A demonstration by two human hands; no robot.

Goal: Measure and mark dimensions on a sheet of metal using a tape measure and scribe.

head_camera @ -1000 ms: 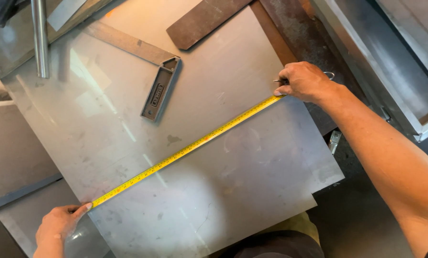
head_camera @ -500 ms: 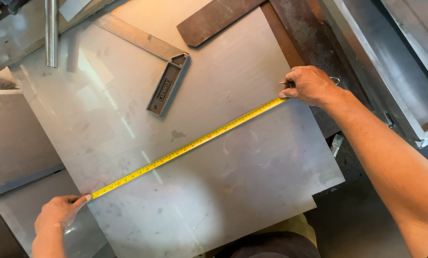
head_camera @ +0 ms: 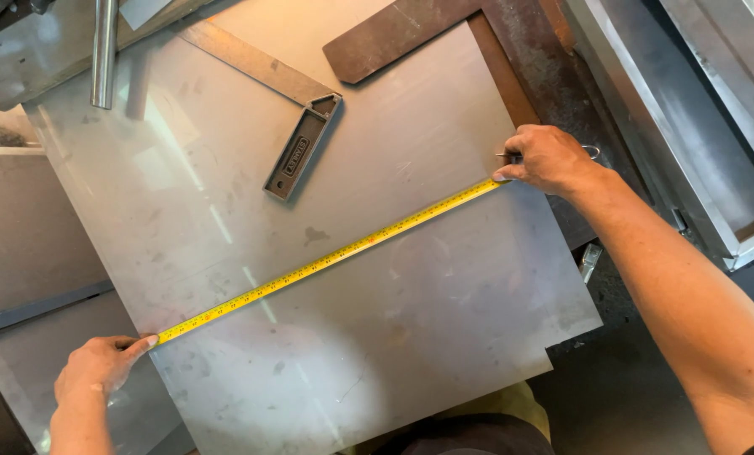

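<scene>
A yellow tape measure blade (head_camera: 326, 263) lies stretched diagonally across a large grey metal sheet (head_camera: 411, 337). My left hand (head_camera: 97, 371) pins the blade's near end at the sheet's left edge with the fingertips. My right hand (head_camera: 547, 158) presses the far end down at the sheet's right edge and also holds a thin metal scriber-like tool whose ring end sticks out to the right. The tape's case is hidden under my right hand.
A metal try square (head_camera: 297, 152) rests on the sheet's upper part, its blade running up-left. A rusty flat steel bar (head_camera: 394, 38) lies at the top. A round steel rod (head_camera: 103, 50) stands top left. Grey metal frames (head_camera: 697, 143) sit to the right.
The view has shifted slightly, so everything sits a little lower and to the right in frame. Both hands keep the tape stretched across the sheet in the same place.
</scene>
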